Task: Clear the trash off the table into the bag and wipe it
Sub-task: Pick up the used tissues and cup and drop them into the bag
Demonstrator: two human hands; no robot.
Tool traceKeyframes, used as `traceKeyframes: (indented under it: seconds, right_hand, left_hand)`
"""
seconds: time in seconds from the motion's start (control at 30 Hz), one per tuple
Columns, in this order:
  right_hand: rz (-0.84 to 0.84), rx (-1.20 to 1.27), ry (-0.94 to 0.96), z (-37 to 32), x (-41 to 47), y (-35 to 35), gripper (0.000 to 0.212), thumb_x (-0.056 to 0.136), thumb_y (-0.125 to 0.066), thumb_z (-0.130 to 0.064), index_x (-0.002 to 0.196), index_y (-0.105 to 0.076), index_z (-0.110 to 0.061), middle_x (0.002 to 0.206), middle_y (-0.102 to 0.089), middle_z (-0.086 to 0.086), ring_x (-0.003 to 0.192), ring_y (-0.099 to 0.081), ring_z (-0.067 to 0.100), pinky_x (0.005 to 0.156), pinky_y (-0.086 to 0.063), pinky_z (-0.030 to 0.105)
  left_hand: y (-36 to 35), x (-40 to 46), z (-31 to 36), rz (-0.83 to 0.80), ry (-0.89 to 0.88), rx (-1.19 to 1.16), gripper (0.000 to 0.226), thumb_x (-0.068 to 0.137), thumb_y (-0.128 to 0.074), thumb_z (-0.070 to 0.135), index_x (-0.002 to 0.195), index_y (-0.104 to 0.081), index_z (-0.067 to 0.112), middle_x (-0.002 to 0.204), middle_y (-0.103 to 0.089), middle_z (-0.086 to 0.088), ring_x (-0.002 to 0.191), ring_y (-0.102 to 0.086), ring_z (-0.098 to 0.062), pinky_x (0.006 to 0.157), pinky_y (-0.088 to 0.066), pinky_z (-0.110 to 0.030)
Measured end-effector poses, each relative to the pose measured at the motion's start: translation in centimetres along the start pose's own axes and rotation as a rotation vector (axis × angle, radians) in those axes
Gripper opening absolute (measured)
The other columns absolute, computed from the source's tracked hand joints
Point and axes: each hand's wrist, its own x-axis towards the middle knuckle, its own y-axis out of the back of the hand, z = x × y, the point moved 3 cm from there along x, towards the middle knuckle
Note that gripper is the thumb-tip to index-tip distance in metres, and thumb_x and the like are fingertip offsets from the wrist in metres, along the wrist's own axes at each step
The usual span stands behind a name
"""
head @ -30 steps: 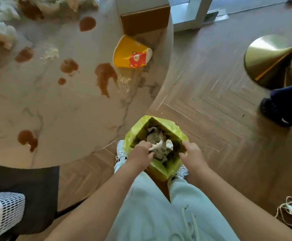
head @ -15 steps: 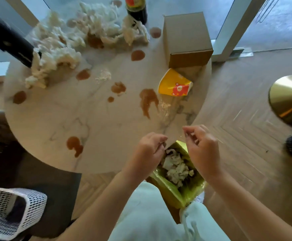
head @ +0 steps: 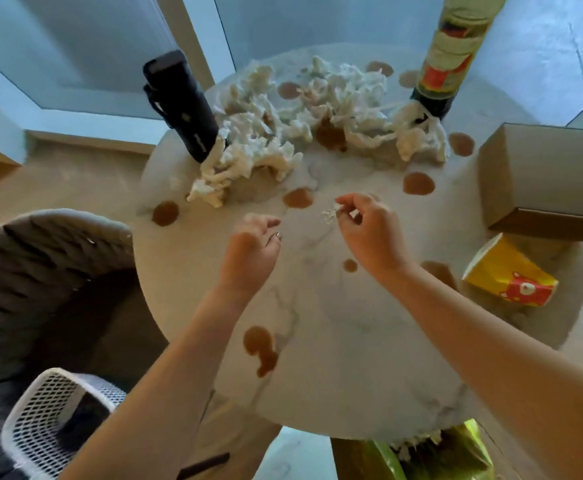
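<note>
A round marble table (head: 335, 382) carries brown spills and a heap of crumpled white tissues (head: 283, 133) at its far side. My right hand (head: 366, 226) hovers over the table's middle and pinches a small clump of white crumbs (head: 329, 213) between thumb and fingertips. My left hand (head: 253, 247) hangs beside it with fingers loosely curled and nothing in it. A tipped yellow paper cup (head: 510, 277) lies at the right edge. The yellow-green trash bag (head: 456, 455) shows under the table's near edge, with tissues inside.
A cardboard box (head: 543, 178) sits at the right. A dark bottle (head: 453, 50) stands at the back, a black cylinder (head: 182, 105) at the back left. A grey chair (head: 40, 271) and a white mesh basket (head: 51, 420) are on the left.
Both hands rose from the trash bag and moved out over the table's middle. My right hand has picked up white crumbs. The view has tilted up toward the tissue heap.
</note>
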Motion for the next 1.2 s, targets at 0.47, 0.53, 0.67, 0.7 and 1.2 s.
traceKeyframes:
  seconds: [0.47, 0.53, 0.67, 0.7, 1.2]
  right_hand:
    - [-0.194, -0.153, -0.131, -1.6, 13.8, -11.4, 0.055, 0.083, -0.065, -0.022, 0.132, -0.041, -0.013, 0.126, -0.047, 0.01, 0.114, -0.048, 0.022, 0.084, -0.032, 0.018]
    - [-0.206, -0.182, -0.156, -1.5, 14.4, -12.2, 0.053, 0.083, -0.065, -0.02, 0.129, -0.042, -0.009, 0.125, -0.047, 0.011, 0.111, -0.048, 0.023, 0.083, -0.033, 0.019]
    - [-0.195, -0.211, -0.165, -1.6, 14.9, -12.6, 0.034, 0.082, -0.058, -0.01, 0.115, -0.05, -0.005, 0.117, -0.051, 0.013, 0.104, -0.051, 0.024, 0.083, -0.039, 0.023]
    - [-0.187, -0.201, -0.167, -1.7, 14.9, -12.5, 0.032, 0.081, -0.058, -0.01, 0.112, -0.052, -0.005, 0.114, -0.052, 0.012, 0.102, -0.051, 0.023, 0.082, -0.041, 0.024]
    - [-0.104, 0.014, -0.299, -0.1, 6.6, -4.0, 0.027, 0.076, -0.068, -0.028, 0.099, -0.056, -0.018, 0.084, -0.056, -0.005, 0.074, -0.051, 0.009, 0.059, -0.04, 0.017]
  left_hand:
    - [3.0, 8.0, -9.9, 0.359, 0.306, 0.125, 0.067, 0.068, -0.078, 0.032, 0.115, -0.042, 0.001, 0.123, -0.04, -0.019, 0.116, -0.038, -0.036, 0.094, -0.031, -0.033]
    - [2.2, 8.8, -10.3, 0.317, 0.347, 0.084, 0.061, 0.07, -0.077, 0.028, 0.112, -0.04, 0.002, 0.122, -0.04, -0.015, 0.116, -0.036, -0.033, 0.094, -0.025, -0.028]
    - [1.9, 9.4, -10.6, 0.337, 0.282, -0.065, 0.041, 0.072, -0.069, 0.006, 0.101, -0.04, 0.005, 0.101, -0.042, -0.004, 0.095, -0.045, -0.023, 0.076, -0.029, -0.016]
    - [1.9, 9.4, -10.6, 0.336, 0.265, -0.086, 0.039, 0.072, -0.067, 0.004, 0.1, -0.039, 0.006, 0.1, -0.043, -0.004, 0.093, -0.046, -0.022, 0.074, -0.031, -0.016]
    - [2.9, -0.2, -5.7, 0.307, 0.125, -0.318, 0.038, 0.079, -0.07, 0.002, 0.106, -0.043, 0.003, 0.094, -0.049, 0.003, 0.084, -0.053, 0.002, 0.073, -0.044, -0.007]
